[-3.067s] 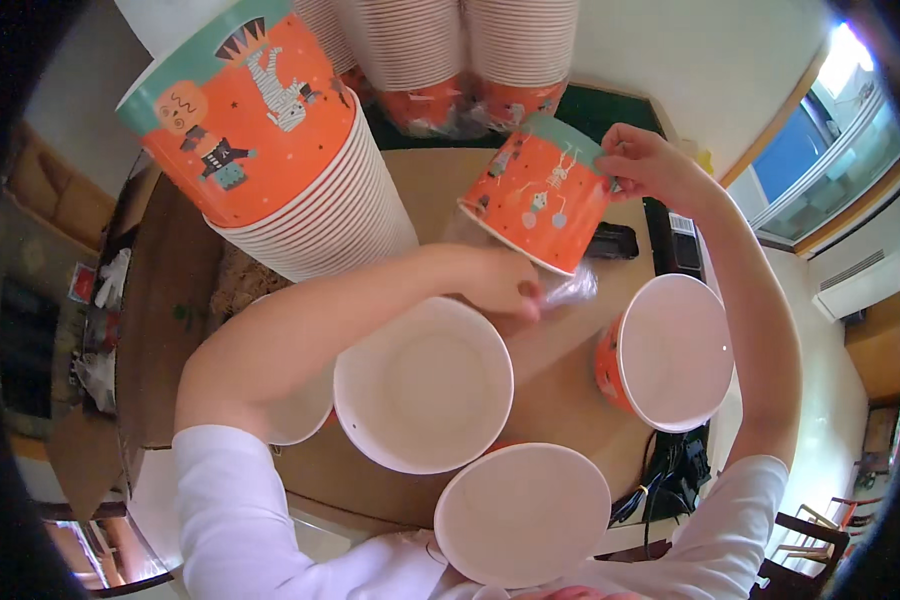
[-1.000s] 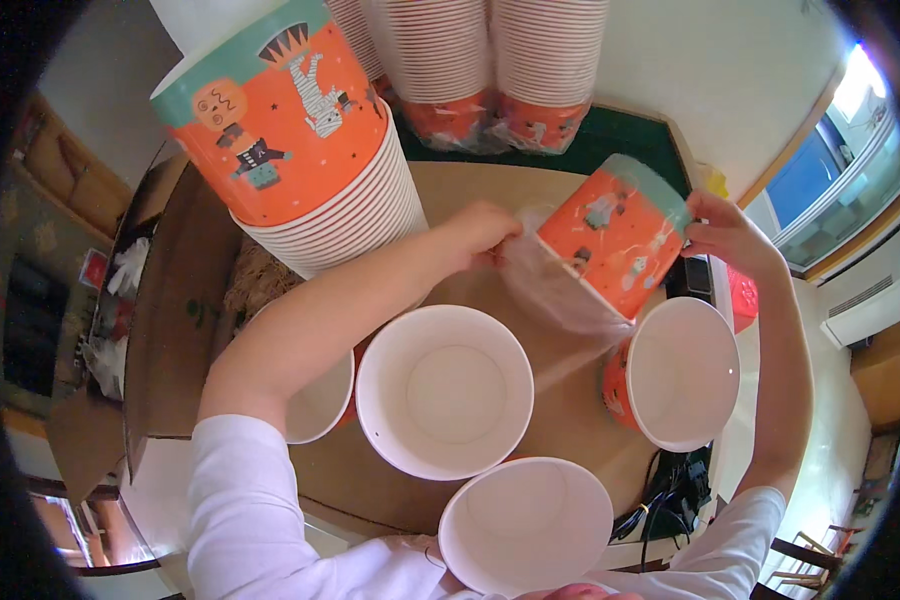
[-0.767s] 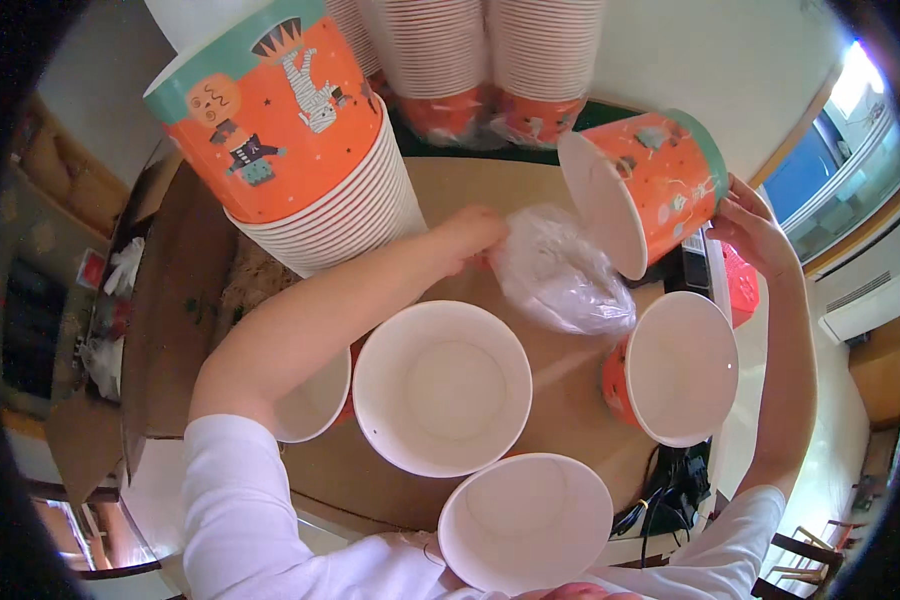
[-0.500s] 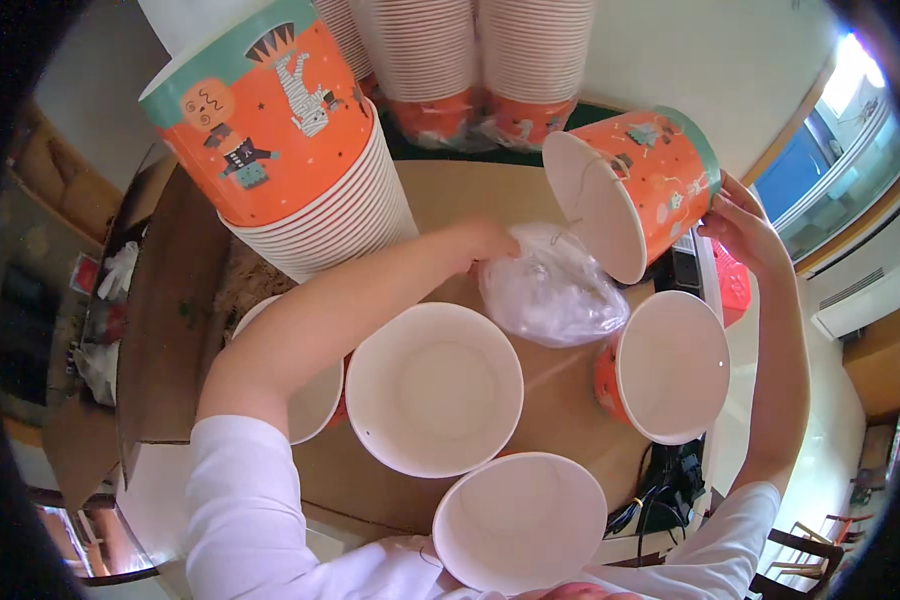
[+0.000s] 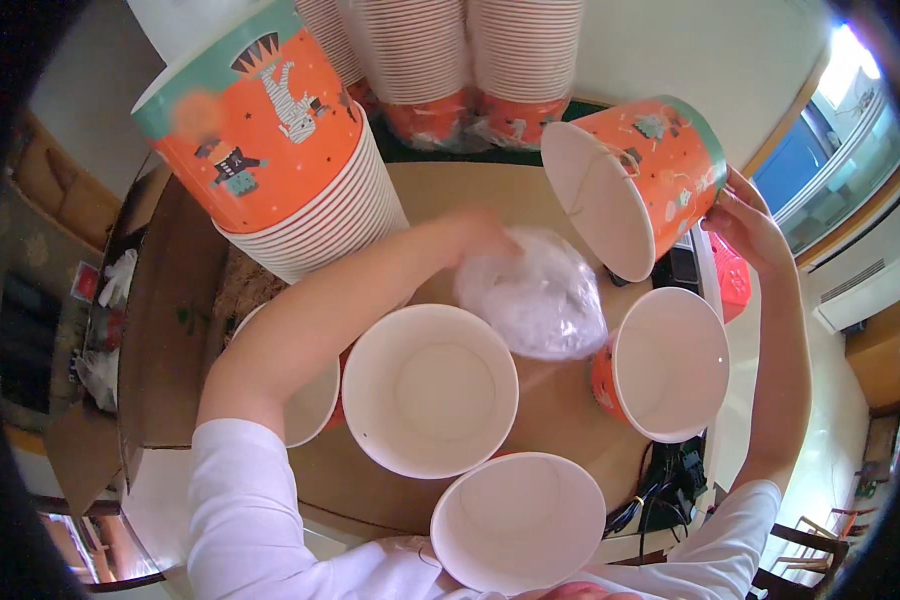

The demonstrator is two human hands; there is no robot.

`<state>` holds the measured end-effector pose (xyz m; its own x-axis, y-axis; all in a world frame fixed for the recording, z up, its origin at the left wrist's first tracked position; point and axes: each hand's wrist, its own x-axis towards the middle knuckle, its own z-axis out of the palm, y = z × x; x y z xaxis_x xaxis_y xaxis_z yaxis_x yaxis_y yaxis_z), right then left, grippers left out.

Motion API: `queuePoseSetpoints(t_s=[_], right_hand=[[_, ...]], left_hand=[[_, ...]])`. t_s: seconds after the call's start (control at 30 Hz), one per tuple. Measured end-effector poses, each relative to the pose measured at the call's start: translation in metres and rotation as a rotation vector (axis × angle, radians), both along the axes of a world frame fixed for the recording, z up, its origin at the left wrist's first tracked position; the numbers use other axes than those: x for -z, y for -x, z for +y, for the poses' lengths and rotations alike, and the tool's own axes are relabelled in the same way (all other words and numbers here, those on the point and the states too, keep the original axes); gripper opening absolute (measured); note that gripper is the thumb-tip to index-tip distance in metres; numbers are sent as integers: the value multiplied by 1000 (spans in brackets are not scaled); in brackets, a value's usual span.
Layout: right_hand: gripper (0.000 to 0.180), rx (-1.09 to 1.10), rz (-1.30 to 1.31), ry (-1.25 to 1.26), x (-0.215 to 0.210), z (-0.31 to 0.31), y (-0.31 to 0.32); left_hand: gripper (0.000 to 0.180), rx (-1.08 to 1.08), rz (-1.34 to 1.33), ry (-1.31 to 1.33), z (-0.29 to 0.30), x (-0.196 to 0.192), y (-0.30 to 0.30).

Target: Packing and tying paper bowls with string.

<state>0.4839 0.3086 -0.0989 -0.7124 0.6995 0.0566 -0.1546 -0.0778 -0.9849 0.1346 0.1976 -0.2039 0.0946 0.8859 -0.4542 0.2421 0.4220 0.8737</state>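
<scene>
Landmark: middle bucket (image 5: 430, 390), white interior facing up. Orange bucket (image 5: 675, 165): tipped on its side, beyond and to the right of the middle bucket; right hand (image 5: 745, 225) pinches its green-banded end. Clear plastic bag (image 5: 535, 305): just beyond and right of the middle bucket. Left hand (image 5: 482, 238): blurred, at the bag's far-left edge; cannot tell whether fingers grip. Nested stack (image 5: 295, 170): beyond and left of the middle bucket.

No readable text or numbers.
</scene>
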Motion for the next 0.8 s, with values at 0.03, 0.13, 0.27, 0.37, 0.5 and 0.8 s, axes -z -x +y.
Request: queuePoseSetpoints(t_s=[0.03,0.13,0.27,0.37,0.5,0.8], right_hand=[[34,13,-7,-4,-2,-1,-3],[36,-18,13,-10,-3,-2,0],[38,-4,38,-44,-2,-1,0],[41,-307,249,-26,-13,15,-19],[41,192,238,-177,-36,-12,-31],[39,328,137,-239,-65,-61,-60]], left_hand=[[43,188,461,-82,-5,-7,-9],[34,97,715,-387,-14,-4,-12],[31,-90,787,-527,-7,-13,-14],[29,-237,447,-600,4,-15,-12],[37,-449,25,-116,-16,-72,-26],[34,-439,-718,-214,-42,-115,-30]])
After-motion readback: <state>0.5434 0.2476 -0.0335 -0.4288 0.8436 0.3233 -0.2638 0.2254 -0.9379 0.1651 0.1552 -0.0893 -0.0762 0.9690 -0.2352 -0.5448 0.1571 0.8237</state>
